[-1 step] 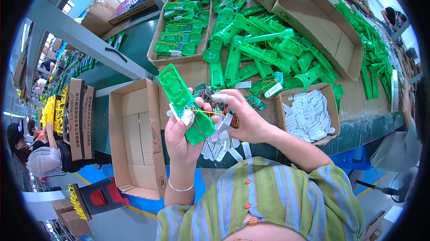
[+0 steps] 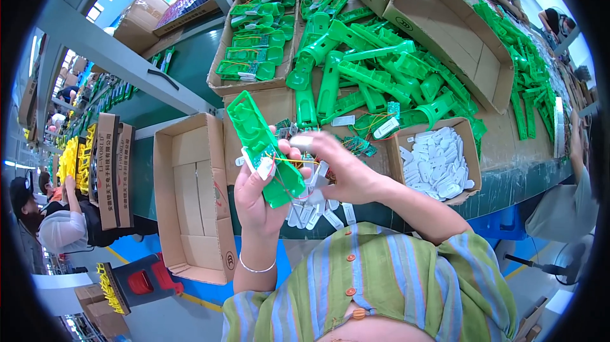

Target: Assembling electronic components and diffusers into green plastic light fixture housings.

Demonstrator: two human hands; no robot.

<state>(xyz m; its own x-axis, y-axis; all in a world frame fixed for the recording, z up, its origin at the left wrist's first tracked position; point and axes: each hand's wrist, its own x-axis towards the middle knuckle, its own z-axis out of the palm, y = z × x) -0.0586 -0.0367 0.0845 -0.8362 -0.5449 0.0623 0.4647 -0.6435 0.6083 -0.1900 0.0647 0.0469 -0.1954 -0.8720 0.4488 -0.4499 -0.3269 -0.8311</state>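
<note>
My left hand (image 2: 254, 197) is closed around a long green plastic housing (image 2: 253, 127), held tilted above the table edge. Its thumb presses on a small white part (image 2: 265, 168) at the housing, beside a circuit board. Thin red and yellow wires (image 2: 287, 161) run from there toward my right hand (image 2: 346, 167). That hand is smeared by motion, with a whitish covering on one finger; whether its fingers grip anything is not clear. Below it lies a loose heap of small white plastic parts (image 2: 312, 213). Several circuit boards (image 2: 359, 145) with wires lie just behind the hands.
An open cardboard box (image 2: 190, 183) stands to the left. White covers fill a carton (image 2: 473, 170) on the right. Green housings (image 2: 381, 75) pile up behind, next to a box of wired housings (image 2: 215, 72) and a tilted cardboard tray (image 2: 460, 43). Other people work at both sides.
The fingers of my right hand have shifted slightly left and blurred. My left hand still holds the green housing in almost the same place.
</note>
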